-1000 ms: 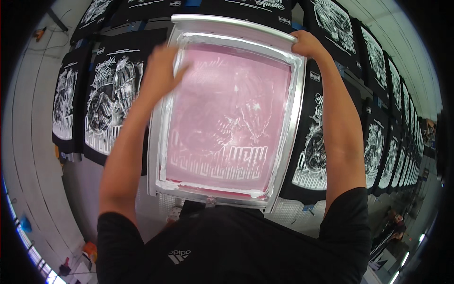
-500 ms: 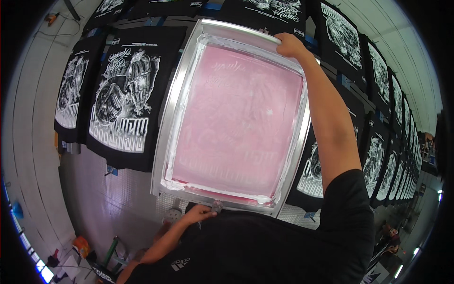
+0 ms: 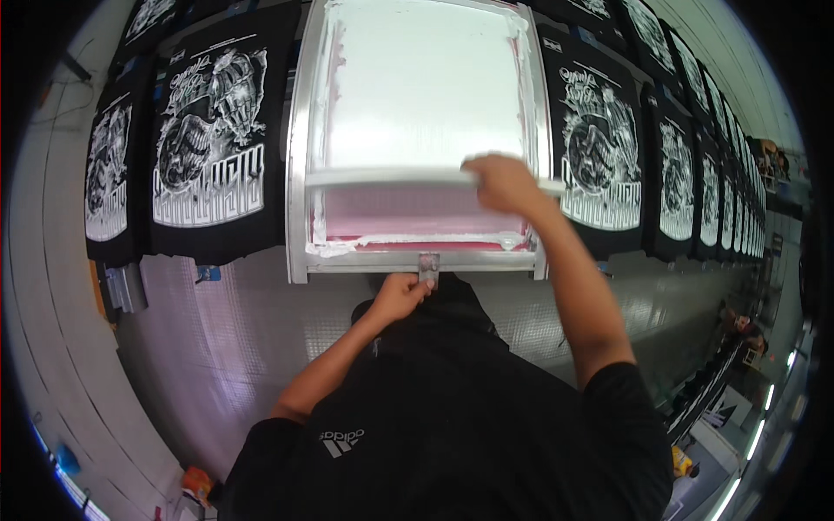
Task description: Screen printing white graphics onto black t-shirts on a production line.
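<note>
Across the lower part of the metal-framed screen (image 3: 300, 156) lies a long pale bar (image 3: 391, 179), the right hand (image 3: 506, 184) curled closed over its right half; the left hand (image 3: 400, 295) pinches a small grey tab (image 3: 429, 263) at the screen's near edge. Black printed shirts (image 3: 208, 143) flank it.

The left hand (image 3: 401, 296) pinches the metal tab (image 3: 428, 266) at the near edge of the screen frame (image 3: 299, 130). The right hand (image 3: 506, 184) is at the light bar (image 3: 391, 178) spanning the frame; blur obscures its exact grip. White ink (image 3: 421, 87) covers the far section; pink mesh (image 3: 391, 210) shows nearer. Printed black shirts (image 3: 208, 139) flank both sides.
</note>
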`<state>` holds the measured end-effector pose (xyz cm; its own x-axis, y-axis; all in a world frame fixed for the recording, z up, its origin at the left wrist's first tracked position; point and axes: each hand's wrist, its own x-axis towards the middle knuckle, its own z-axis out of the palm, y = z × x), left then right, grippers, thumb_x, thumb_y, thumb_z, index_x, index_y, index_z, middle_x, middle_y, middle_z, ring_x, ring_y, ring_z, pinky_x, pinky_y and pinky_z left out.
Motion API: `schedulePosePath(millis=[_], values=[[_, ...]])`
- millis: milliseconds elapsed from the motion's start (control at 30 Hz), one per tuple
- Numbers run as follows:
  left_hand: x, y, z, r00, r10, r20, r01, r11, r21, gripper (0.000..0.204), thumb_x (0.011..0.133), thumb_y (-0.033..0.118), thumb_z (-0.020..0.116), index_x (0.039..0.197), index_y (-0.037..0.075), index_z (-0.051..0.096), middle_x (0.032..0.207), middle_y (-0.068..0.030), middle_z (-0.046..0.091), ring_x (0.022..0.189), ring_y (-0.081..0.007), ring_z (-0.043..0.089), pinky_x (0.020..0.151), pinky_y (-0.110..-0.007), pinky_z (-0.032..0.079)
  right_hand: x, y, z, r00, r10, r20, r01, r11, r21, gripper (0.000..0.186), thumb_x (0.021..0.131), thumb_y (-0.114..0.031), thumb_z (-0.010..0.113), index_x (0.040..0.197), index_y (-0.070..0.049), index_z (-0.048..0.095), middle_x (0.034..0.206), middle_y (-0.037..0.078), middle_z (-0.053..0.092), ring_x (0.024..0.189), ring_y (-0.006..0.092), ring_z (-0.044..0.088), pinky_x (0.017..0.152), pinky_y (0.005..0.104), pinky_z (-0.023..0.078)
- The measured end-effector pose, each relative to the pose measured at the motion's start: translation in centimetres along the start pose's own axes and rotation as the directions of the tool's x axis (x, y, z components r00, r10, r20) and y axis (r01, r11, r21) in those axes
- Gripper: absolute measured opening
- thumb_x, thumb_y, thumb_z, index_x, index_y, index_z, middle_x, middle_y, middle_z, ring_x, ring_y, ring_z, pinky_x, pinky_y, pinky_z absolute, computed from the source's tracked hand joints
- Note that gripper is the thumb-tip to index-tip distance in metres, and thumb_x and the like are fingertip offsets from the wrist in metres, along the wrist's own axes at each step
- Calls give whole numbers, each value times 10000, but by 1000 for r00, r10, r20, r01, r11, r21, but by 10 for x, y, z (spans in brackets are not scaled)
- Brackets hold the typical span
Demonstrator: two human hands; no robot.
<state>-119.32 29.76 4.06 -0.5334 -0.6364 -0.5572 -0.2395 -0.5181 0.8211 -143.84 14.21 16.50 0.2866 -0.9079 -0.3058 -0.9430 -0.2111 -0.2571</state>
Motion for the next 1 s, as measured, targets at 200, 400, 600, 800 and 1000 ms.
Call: schedulePosePath(millis=[200, 400, 600, 800, 1000], values=[[-7, 17, 8, 936, -340, -91, 352, 900, 257, 298, 917, 286, 662, 1045, 19, 702, 889, -120, 707, 837, -225, 673, 770, -352, 522, -125, -67, 59, 987, -49, -156, 61, 995, 73, 220, 681, 2, 572, 888, -71, 595, 828, 102, 615, 838, 314, 592, 732, 434, 465], [-13, 29, 12, 949, -237, -205, 308, 832, 462, 451, 893, 404, 658, 1136, 24, 661, 1104, -200, 670, 974, -306, 658, 850, -397, 505, -126, -56, 49, 983, -66, -171, 80, 994, 80, 269, 738, -36, 579, 1001, -55, 629, 883, 97, 646, 869, 304, 598, 772, 426, 446], [-55, 41, -27, 978, -78, -195, 173, 826, 537, 430, 866, 421, 694, 794, -2, 703, 718, -196, 657, 698, -326, 650, 655, -407, 500, -149, 40, 4, 989, 54, -136, -53, 999, 13, 373, 695, -204, 763, 1042, -93, 683, 944, 120, 682, 947, 305, 631, 854, 437, 456], [-48, 76, -143, 388, 343, -855, 44, 920, 390, 353, 940, 351, 621, 1059, 24, 685, 916, -157, 702, 841, -213, 665, 766, -360, 505, -141, 125, 67, 956, 260, -137, -54, 614, 787, 345, 711, -100, 807, 1019, -15, 678, 872, 75, 692, 855, 171, 636, 795, 314, 500], [9, 24, -174, 500, 200, -843, -78, 979, 186, 388, 963, 196, 590, 1293, -8, 582, 1147, -95, 669, 1058, -160, 592, 929, -280, 453, -122, 122, 65, 926, 376, -19, -60, 198, 978, 332, 770, -95, 805, 1059, -12, 666, 979, 50, 689, 908, 143, 629, 832, 296, 495]])
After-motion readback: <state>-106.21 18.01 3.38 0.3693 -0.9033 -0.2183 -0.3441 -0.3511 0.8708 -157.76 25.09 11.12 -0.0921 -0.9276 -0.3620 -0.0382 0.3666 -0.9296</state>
